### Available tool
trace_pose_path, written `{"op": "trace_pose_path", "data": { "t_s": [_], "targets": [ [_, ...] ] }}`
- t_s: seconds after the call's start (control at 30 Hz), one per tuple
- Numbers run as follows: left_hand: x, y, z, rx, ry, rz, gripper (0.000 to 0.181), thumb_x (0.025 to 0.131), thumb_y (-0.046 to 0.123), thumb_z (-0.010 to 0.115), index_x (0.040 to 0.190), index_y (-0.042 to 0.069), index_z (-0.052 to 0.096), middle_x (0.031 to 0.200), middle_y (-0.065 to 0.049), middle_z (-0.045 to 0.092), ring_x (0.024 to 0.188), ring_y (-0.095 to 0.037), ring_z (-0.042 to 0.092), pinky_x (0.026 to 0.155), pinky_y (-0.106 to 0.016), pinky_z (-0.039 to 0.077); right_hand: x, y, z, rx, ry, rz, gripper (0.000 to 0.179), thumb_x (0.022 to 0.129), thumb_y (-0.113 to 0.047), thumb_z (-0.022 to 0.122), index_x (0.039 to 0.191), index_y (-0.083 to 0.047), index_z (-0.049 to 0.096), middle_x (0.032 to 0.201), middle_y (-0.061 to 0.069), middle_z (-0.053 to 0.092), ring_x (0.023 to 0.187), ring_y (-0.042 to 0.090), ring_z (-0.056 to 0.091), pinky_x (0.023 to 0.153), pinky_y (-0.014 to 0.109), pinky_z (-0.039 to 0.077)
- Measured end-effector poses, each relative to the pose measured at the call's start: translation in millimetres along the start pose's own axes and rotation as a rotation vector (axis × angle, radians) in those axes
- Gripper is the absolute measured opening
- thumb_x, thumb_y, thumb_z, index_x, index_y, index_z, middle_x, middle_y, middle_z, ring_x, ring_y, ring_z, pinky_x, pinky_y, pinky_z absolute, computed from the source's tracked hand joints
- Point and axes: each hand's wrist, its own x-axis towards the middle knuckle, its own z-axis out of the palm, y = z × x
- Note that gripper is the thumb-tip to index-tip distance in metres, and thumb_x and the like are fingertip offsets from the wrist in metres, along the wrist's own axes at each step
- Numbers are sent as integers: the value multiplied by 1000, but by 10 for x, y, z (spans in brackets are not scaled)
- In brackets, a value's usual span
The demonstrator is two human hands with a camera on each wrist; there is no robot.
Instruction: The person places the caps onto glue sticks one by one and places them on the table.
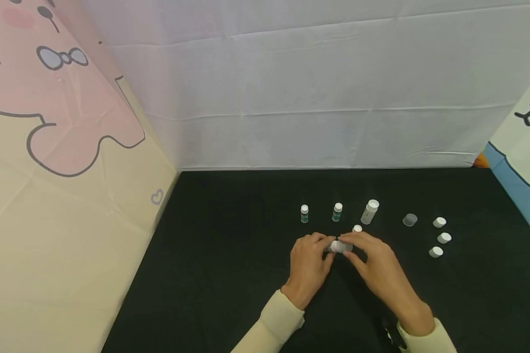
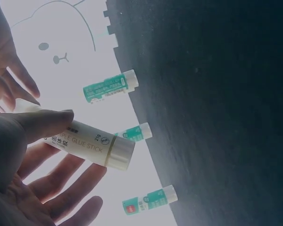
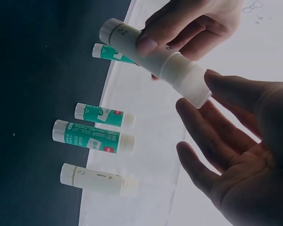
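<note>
My left hand [image 1: 308,264] grips a white glue stick [image 2: 87,143] by its barrel, thumb along one side. The stick is tilted over the black table. On its upper end sits a frosted, see-through cap [image 3: 191,84]. My right hand [image 1: 377,269] pinches this cap between thumb and fingertips, the other fingers spread. Just beyond the hands a green glue stick with a white top [image 1: 357,228] stands partly hidden by the right hand. Further back stand two green glue sticks, one left [image 1: 304,214] and one nearer the middle [image 1: 337,212], and another white glue stick [image 1: 369,212].
To the right, a see-through cap [image 1: 410,219] lies on the black table [image 1: 212,274]. Three white caps, the back one [image 1: 439,222], the middle one [image 1: 444,238] and the front one [image 1: 436,252], lie beyond it. A white cloth wall [image 1: 291,98] closes off the back.
</note>
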Motion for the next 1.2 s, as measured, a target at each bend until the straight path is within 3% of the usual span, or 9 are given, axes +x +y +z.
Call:
{"op": "trace_pose_path", "data": {
  "t_s": [0.6, 0.93, 1.2],
  "targets": [
    [-62, -49, -10, 110, 51, 115, 26, 81, 20, 93, 105, 18, 84, 96, 6, 74, 86, -9, 71, 94, -30, 56, -57, 83, 51, -19, -7, -96, 45, 69, 13, 91, 106, -8, 77, 109, 3, 76, 95, 23, 74, 80, 44, 61],
    [-74, -64, -14, 103, 52, 139, 27, 80, 24, 95, 105, 18, 84, 97, 6, 74, 87, -8, 72, 96, -31, 56, -51, 159, 79, 0, 31, -197, 52, 60, 18, 93, 103, -7, 76, 106, 3, 76, 93, 22, 74, 89, 14, 51],
    [-89, -45, -42, 144, 34, 156, 26, 82, 27, 94, 105, 20, 84, 97, 7, 74, 88, -9, 72, 95, -32, 56, -73, 178, 114, 26, 7, -200, 52, 63, 18, 91, 104, -9, 76, 108, 2, 75, 94, 21, 74, 91, 10, 49]
  ]
}}
